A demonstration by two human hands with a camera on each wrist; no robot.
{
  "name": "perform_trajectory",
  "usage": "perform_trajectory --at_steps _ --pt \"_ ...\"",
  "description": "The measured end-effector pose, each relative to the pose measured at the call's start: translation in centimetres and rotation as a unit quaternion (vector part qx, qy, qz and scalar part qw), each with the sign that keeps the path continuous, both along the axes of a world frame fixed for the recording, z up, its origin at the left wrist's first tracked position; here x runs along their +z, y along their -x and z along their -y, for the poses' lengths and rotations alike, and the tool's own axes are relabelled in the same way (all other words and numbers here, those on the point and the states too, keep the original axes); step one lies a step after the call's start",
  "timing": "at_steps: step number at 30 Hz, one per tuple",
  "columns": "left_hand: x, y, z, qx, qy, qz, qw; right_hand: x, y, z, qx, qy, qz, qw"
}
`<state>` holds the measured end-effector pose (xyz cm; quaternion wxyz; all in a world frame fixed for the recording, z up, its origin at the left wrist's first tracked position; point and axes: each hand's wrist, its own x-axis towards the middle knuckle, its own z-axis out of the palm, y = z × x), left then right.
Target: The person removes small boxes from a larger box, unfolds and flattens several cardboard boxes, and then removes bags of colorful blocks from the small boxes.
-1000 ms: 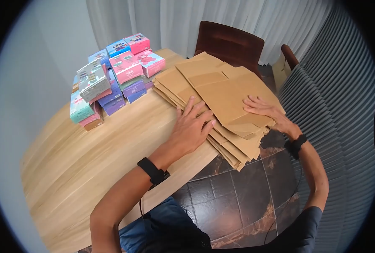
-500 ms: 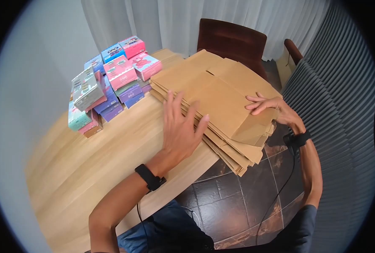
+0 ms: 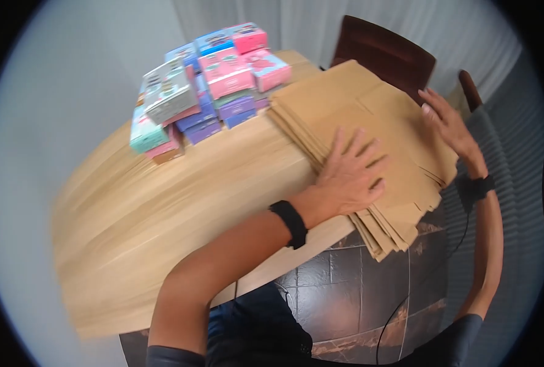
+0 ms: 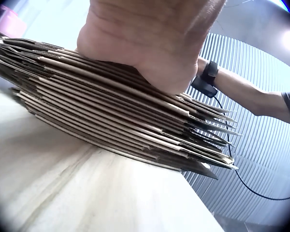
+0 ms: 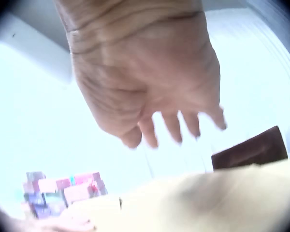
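Note:
A thick stack of flattened cardboard boxes (image 3: 406, 140) lies at the table's right end, its front corner jutting past the table edge. My left hand (image 3: 353, 177) rests on top of it near the left side, palm down with fingers spread. In the left wrist view the heel of that hand presses over the layered cardboard edges (image 4: 111, 108). At the stack's right side my right hand (image 3: 454, 128) has its fingers extended and holds nothing. The right wrist view shows its palm (image 5: 150, 72) raised over the blurred cardboard.
Several small colourful boxes (image 3: 226, 73) are piled on the wooden table (image 3: 180, 189) at the back left. A brown chair (image 3: 385, 52) stands behind the stack, and a ribbed grey panel (image 3: 517, 165) rises at the right. Dark floor tiles (image 3: 327, 287) show below.
My left hand has moved from the stack's left edge onto its top. The right hand has lifted from the near right corner toward the far right side. The head view has swung left.

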<state>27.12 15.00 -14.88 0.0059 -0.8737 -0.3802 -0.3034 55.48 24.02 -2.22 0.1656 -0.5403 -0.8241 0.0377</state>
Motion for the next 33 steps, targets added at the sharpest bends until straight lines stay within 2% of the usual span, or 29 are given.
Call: perform_trajectory --at_steps 1,2,4,6,8,10,11,12,14,16,18,20,21,22,23,24,26,28,30,33 --pt "0.0 0.0 0.0 0.017 0.002 -0.003 1.000 -2.8 0.3 -0.9 0.014 0.031 0.039 0.999" --pt "0.1 0.1 0.1 0.002 0.009 0.006 1.000 -3.7 3.2 1.1 -0.066 0.137 0.111 0.982" --pt "0.0 0.0 -0.2 0.002 0.013 0.012 1.000 -7.2 4.5 1.5 -0.126 0.104 0.186 0.969" --pt "-0.7 -0.1 -0.4 -0.022 -0.047 0.046 0.998 -7.6 4.4 1.3 -0.114 0.101 0.202 0.968" --pt "-0.9 -0.4 -0.3 -0.009 -0.060 0.034 0.998 -7.5 3.5 0.9 -0.112 0.094 0.213 0.966" --pt "0.4 0.0 1.0 0.004 -0.075 0.022 0.997 -6.7 4.3 0.7 -0.115 0.117 0.235 0.958" --pt "1.6 -0.1 2.3 0.037 -0.042 -0.046 0.997 -6.1 4.9 1.7 -0.115 0.085 0.230 0.963" --pt "2.9 -0.1 3.9 0.070 -0.006 -0.112 0.991 -4.3 5.6 2.0 -0.105 0.081 0.228 0.965" --pt "4.2 1.5 9.9 -0.014 -0.121 0.003 0.993 -0.4 6.9 1.9 -0.053 0.044 0.218 0.974" --pt "6.8 3.2 17.5 -0.121 0.018 0.134 0.983 2.4 8.1 1.9 0.005 0.026 0.207 0.978" --pt "7.7 8.1 25.0 -0.194 0.177 0.066 0.963 4.5 8.3 3.3 0.044 0.023 0.200 0.979" --pt "3.1 14.3 30.5 -0.198 0.351 0.134 0.905 7.6 14.1 10.0 0.119 -0.016 0.131 0.984" --pt "1.2 17.6 31.4 -0.162 0.427 0.024 0.889 7.2 17.0 13.2 0.119 -0.004 0.142 0.983" --pt "-5.4 20.9 33.7 -0.100 0.456 0.205 0.860 6.6 19.8 16.3 0.146 -0.019 0.129 0.981" --pt "-12.9 24.0 36.0 0.011 0.508 0.211 0.835 5.9 22.6 19.2 0.171 -0.036 0.113 0.978" --pt "-16.5 26.9 36.5 0.125 0.546 0.104 0.822 5.2 25.2 21.5 0.196 -0.053 0.096 0.974" --pt "-19.2 30.1 36.9 0.191 0.588 0.043 0.785 1.3 30.5 23.6 0.296 -0.010 0.071 0.952" --pt "-20.0 32.3 36.5 0.193 0.587 0.060 0.784 -3.3 34.7 23.1 0.341 0.069 0.012 0.938" --pt "-20.1 35.7 35.1 0.203 0.579 0.087 0.785 -7.8 38.4 22.0 0.322 0.094 -0.032 0.942" --pt "-20.2 42.2 33.5 0.229 0.573 0.116 0.778 -12.4 40.8 20.4 0.336 0.096 -0.029 0.936"
